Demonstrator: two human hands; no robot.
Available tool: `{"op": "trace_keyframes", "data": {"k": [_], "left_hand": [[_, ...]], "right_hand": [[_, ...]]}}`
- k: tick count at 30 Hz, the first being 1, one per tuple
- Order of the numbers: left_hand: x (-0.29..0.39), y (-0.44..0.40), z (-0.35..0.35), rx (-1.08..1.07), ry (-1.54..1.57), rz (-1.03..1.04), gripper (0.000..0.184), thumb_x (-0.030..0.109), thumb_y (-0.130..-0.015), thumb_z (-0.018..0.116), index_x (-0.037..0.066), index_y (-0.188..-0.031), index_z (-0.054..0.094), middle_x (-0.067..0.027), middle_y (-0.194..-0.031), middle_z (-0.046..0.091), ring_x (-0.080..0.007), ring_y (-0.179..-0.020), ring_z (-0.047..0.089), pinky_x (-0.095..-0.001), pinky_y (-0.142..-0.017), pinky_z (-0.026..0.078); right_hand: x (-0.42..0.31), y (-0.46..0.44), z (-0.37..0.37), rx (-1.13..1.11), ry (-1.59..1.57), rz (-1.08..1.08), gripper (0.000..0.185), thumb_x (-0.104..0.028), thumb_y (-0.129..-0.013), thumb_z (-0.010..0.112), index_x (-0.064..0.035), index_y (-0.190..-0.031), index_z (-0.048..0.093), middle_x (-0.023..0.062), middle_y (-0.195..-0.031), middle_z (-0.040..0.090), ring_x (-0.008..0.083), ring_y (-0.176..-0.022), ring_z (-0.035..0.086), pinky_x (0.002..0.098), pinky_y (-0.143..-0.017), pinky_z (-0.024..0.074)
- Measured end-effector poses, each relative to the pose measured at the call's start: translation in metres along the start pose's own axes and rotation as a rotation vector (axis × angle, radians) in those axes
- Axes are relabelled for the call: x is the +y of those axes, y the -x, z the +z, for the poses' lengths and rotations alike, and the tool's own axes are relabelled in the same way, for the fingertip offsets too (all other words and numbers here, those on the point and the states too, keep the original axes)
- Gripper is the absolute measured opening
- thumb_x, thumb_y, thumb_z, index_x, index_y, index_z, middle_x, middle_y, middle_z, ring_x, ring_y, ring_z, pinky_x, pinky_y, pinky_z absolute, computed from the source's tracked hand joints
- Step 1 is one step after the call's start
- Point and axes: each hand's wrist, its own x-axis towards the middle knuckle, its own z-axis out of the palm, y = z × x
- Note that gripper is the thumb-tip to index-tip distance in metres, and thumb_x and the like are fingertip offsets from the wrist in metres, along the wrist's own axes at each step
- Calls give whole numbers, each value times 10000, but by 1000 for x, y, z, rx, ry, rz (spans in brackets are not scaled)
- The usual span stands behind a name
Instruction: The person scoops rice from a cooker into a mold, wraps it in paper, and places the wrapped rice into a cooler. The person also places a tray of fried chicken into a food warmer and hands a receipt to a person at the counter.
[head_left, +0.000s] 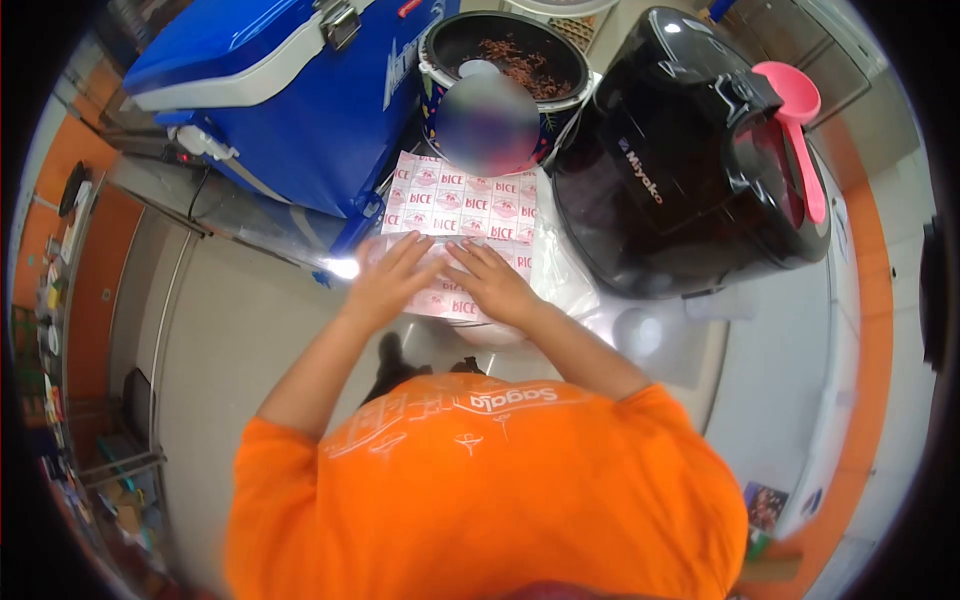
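A stack or sheet of white food wrapping paper (462, 208) with pink and red print lies on the counter in front of me. My left hand (392, 278) rests flat on its near left part, fingers stretched out. Beside it my right hand (493, 284) lies on the same paper, fingers also extended, the fingertips of both hands close together. Near the hands the paper seems folded or layered; how many sheets there are I cannot tell. White plastic (560, 265) spreads under and to the right of the paper.
Behind the paper stands a round pot (432, 62) with reddish-brown food inside, its front partly blurred. A large blue cooler box (290, 120) is at left. On the right, a black rice cooker (650, 200) has a pink ladle (800, 130) against it.
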Motion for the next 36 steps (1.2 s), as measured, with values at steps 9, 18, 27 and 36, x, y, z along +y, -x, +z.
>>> {"op": "trace_keyframes", "data": {"k": [9,18,27,36], "left_hand": [[-32,37,65,-159,471,14,120,111,-711,613,139,-826,631,-13,-1038,614,-177,-904,599,-388,-808,420],[-26,18,79,-420,990,-699,171,120,-769,639,43,-919,606,-147,-1047,544,-305,-806,566,-366,-671,477],[-27,13,60,-191,615,115,289,150,-752,627,-8,-984,557,-119,-987,565,-298,-817,540,-416,-740,428],[-15,13,62,-125,281,-20,206,188,-725,655,119,-918,646,12,-1238,527,-204,-1030,488,-382,-829,295]], "right_hand": [[12,36,3,31,-117,236,193,-69,-753,556,-45,-942,585,118,-1122,538,271,-988,531,363,-881,417],[8,39,-20,-106,-185,347,236,-129,-782,601,-54,-1006,605,145,-1296,446,295,-1000,542,371,-874,434],[34,-1,-20,-209,-607,926,195,-131,-757,613,-52,-936,603,136,-898,621,268,-875,596,367,-714,461],[-28,-12,15,-215,-153,934,356,-133,-750,559,41,-1059,538,186,-1040,521,333,-1015,499,435,-877,411]]}}
